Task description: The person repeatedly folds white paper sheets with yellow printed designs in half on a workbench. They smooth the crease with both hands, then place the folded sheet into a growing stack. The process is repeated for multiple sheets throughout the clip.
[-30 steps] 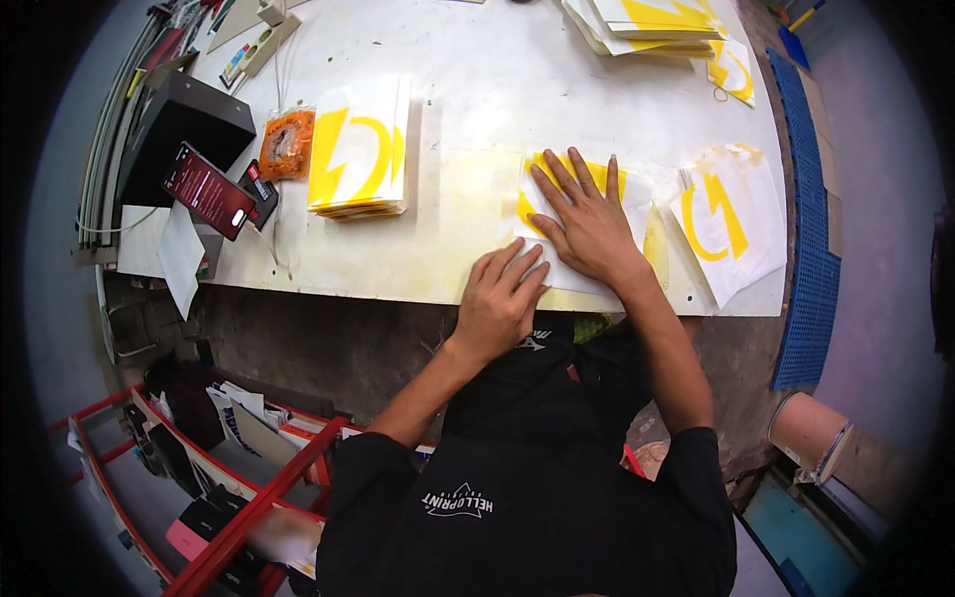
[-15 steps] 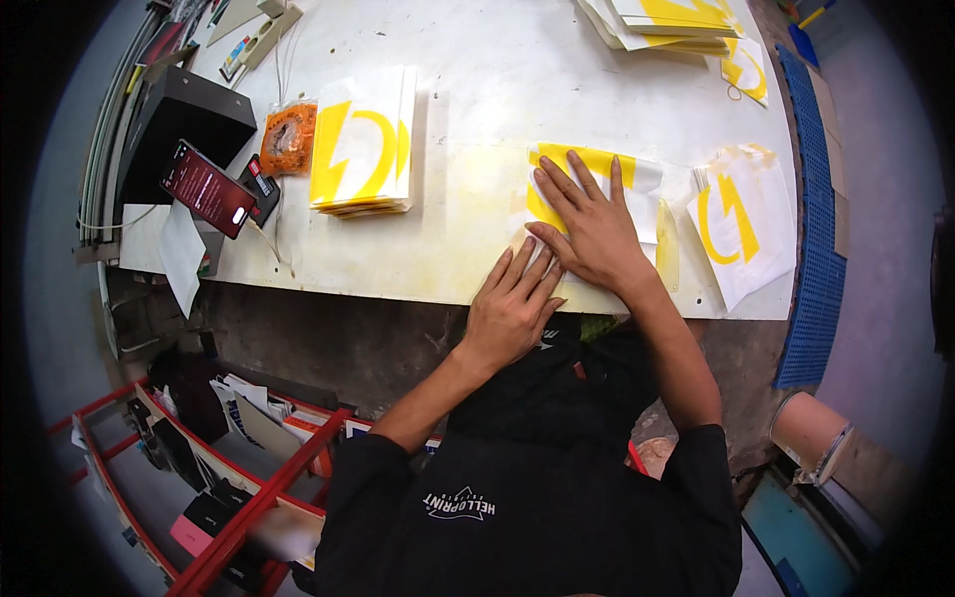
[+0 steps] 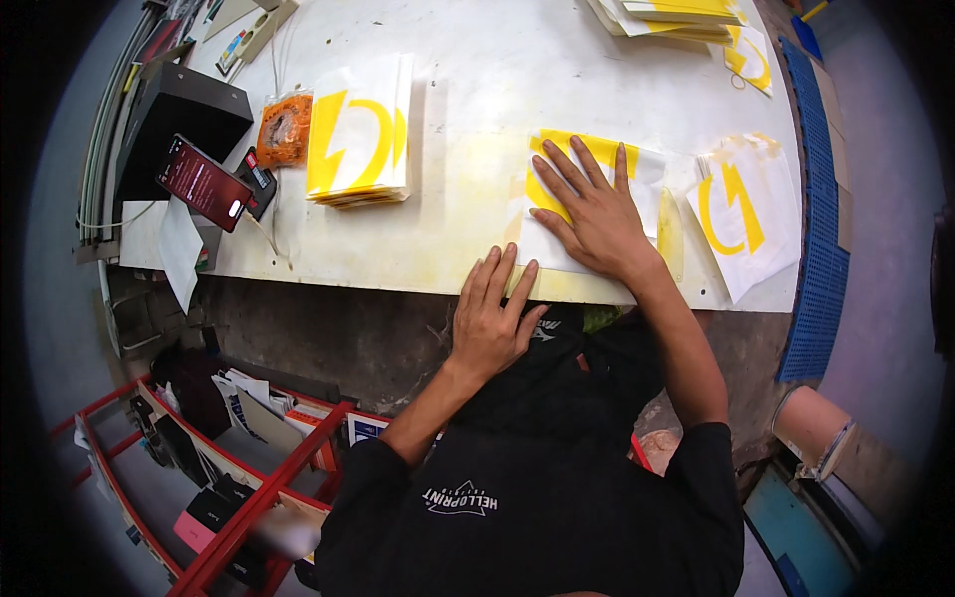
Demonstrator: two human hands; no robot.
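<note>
My right hand (image 3: pixel 602 224) lies flat with its fingers spread on a white sheet printed in yellow (image 3: pixel 547 247), which looks folded, close to the front edge of the table. It covers part of the yellow print. My left hand (image 3: pixel 490 323) is at the table's front edge, just left of the sheet's near corner. Its fingers are stretched out and somewhat apart, fingertips over the tabletop, and nothing shows in it. Right of the sheet lies a loose pile of similar white-and-yellow pieces (image 3: pixel 738 219). Further left stands a neat stack of them (image 3: pixel 360 129).
Another white-and-yellow stack (image 3: pixel 668 14) sits at the table's far right. On the left are an orange packet (image 3: pixel 286 131), a propped phone (image 3: pixel 204 183) with a cable and a black box (image 3: pixel 184 124). Below left is a red-framed rack (image 3: pixel 284 458); a blue perforated strip (image 3: pixel 818 219) runs along the right edge.
My left hand has drawn back from beside the right hand, toward the lower left and off the sheet. My right hand stays flat on the sheet.
</note>
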